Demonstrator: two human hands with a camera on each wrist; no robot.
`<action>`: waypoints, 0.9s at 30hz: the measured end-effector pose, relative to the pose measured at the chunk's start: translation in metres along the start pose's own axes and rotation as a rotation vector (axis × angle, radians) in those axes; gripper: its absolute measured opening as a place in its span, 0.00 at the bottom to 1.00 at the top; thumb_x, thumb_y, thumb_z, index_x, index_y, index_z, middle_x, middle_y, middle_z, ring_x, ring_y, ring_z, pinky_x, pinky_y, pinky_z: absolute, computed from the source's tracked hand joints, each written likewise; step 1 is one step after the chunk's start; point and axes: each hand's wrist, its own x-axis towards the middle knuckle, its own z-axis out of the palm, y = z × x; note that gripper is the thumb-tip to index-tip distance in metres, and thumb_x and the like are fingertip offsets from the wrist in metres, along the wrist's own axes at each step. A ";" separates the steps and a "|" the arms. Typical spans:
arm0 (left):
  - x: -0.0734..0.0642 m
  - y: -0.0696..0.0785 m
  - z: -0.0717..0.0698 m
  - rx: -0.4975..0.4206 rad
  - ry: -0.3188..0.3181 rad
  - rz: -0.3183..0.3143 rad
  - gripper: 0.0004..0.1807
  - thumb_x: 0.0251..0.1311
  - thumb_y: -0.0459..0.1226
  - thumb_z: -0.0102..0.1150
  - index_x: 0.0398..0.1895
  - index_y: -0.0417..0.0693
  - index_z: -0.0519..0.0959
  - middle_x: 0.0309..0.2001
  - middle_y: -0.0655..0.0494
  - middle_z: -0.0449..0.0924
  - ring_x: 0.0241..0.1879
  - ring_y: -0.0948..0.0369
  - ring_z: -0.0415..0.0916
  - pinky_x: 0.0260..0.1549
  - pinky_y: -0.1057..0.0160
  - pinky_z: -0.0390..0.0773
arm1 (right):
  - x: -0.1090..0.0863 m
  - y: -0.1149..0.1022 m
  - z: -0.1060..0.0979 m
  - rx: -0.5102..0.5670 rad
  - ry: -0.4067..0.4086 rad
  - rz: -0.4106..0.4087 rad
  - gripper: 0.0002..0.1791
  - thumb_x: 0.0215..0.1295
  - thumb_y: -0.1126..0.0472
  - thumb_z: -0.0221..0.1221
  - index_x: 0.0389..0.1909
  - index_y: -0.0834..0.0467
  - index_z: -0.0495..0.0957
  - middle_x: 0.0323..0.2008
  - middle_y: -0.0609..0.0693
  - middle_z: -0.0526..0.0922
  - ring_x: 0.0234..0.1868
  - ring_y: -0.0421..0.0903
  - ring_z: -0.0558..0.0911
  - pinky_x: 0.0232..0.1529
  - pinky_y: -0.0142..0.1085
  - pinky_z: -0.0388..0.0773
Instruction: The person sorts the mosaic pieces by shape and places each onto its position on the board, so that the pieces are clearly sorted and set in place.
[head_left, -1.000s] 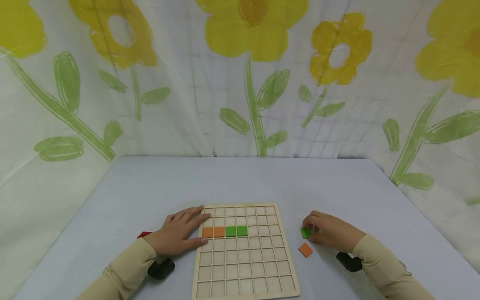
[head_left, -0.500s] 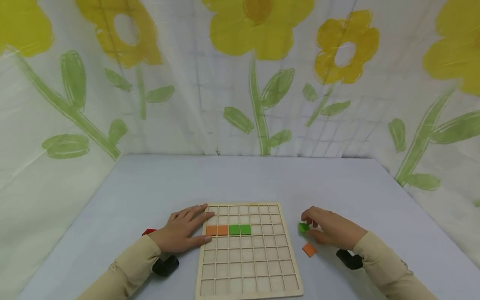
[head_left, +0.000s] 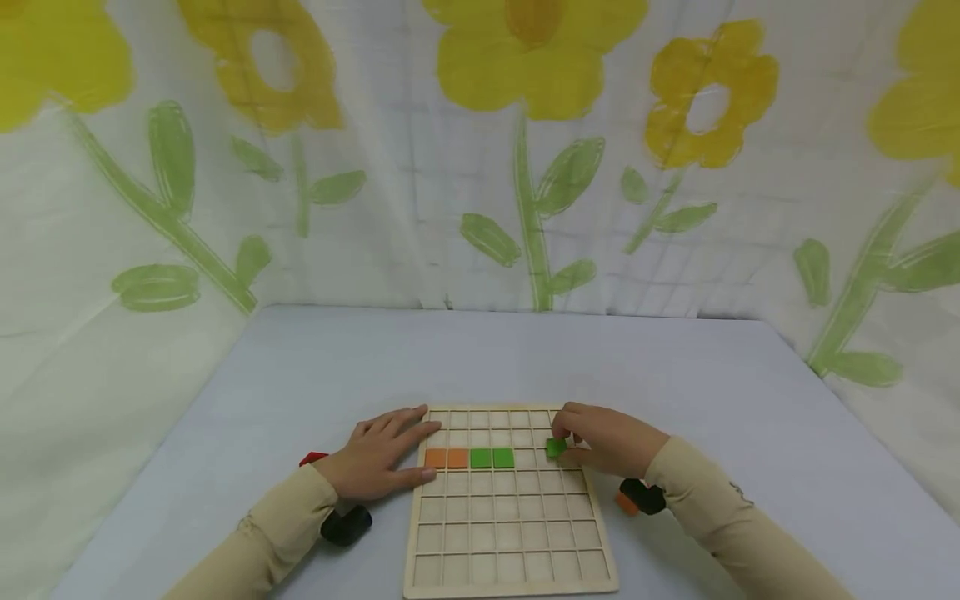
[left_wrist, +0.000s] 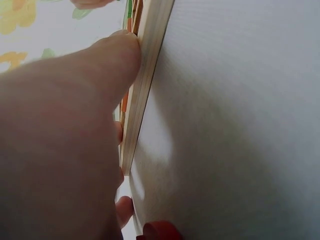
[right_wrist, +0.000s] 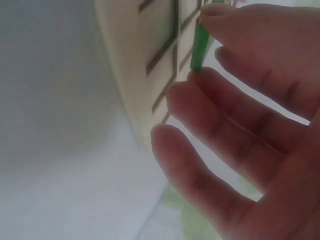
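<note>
A wooden grid board lies in front of me. In its third row from the far side, two orange tiles sit at the left, followed by two green tiles. My left hand rests on the board's left edge, fingers spread. Over the right part of the board, my right hand pinches another green tile between thumb and fingers. In the right wrist view that green tile is seen nearly edge-on beside the grid; whether it touches the board I cannot tell.
A loose orange tile lies right of the board, partly hidden behind the black device on the right wrist. Something red shows behind the left wrist. A flowered curtain hangs behind the white table.
My right hand has picked up the green tile from the table right of the board and carried it left over the grid. The left hand stays on the edge; the view has shifted slightly.
</note>
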 end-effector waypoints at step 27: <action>0.002 -0.003 -0.001 0.016 -0.030 -0.002 0.37 0.65 0.62 0.45 0.73 0.58 0.58 0.75 0.49 0.49 0.71 0.45 0.49 0.58 0.37 0.55 | 0.032 -0.024 0.019 -0.008 -0.031 -0.023 0.07 0.63 0.55 0.63 0.39 0.49 0.76 0.40 0.39 0.74 0.36 0.33 0.72 0.41 0.30 0.74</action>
